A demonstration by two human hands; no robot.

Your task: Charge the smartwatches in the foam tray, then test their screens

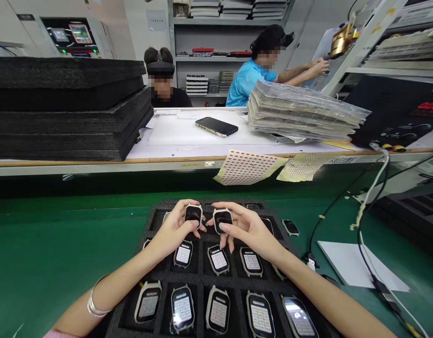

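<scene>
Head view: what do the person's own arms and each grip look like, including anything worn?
The left arm wears a silver bangle, slim and curved; a bit of pink sleeve shows at the bottom edge. The right arm shows no sleeve or jewellery. The left grip and right grip are ungloved.

Over the far part of the black tray [201,263], the left hand [179,219] and right hand [245,225] sit close but apart, thumbs and fingers gripping. The left forearm [132,268] and right forearm [307,279] slant in from the tray's near sides.
</scene>
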